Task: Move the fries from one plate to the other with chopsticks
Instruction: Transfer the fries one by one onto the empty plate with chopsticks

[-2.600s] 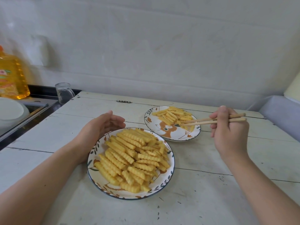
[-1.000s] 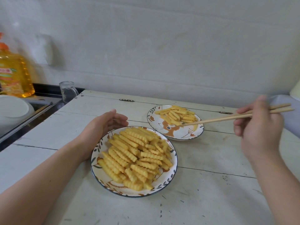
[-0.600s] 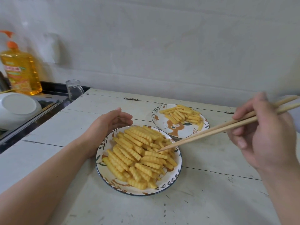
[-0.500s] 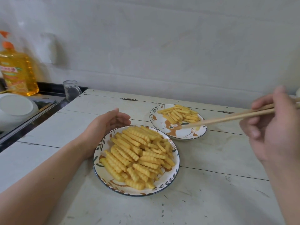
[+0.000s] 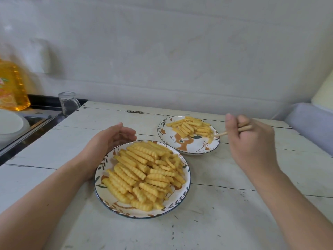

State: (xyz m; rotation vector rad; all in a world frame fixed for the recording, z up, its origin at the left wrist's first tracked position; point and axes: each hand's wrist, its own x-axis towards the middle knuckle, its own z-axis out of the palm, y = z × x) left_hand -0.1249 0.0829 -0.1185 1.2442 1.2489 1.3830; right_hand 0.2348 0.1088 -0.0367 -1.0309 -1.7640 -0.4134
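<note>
A near plate (image 5: pixel 106 199) with a leaf-patterned rim holds a big heap of crinkle-cut fries (image 5: pixel 144 174). Behind it to the right, a far plate (image 5: pixel 183 148) with an orange animal drawing carries a smaller pile of fries (image 5: pixel 191 126). My left hand (image 5: pixel 106 143) rests on the table against the near plate's left rim, fingers relaxed and slightly curved. My right hand (image 5: pixel 252 141) grips a pair of wooden chopsticks (image 5: pixel 223 133), whose tips reach the right edge of the far plate beside a fry lying there.
The plates sit on a white plank table (image 5: pixel 225 204). At the left stand a glass cup (image 5: pixel 68 103), a yellow oil bottle (image 5: pixel 12 87) and a white bowl (image 5: pixel 10 125) by a dark sink counter. A grey cushion (image 5: pixel 311 123) lies at the right.
My right hand moved the chopsticks from over the near plate back to the far plate, and their tips now sit at its right edge. My left hand has stayed by the near plate.
</note>
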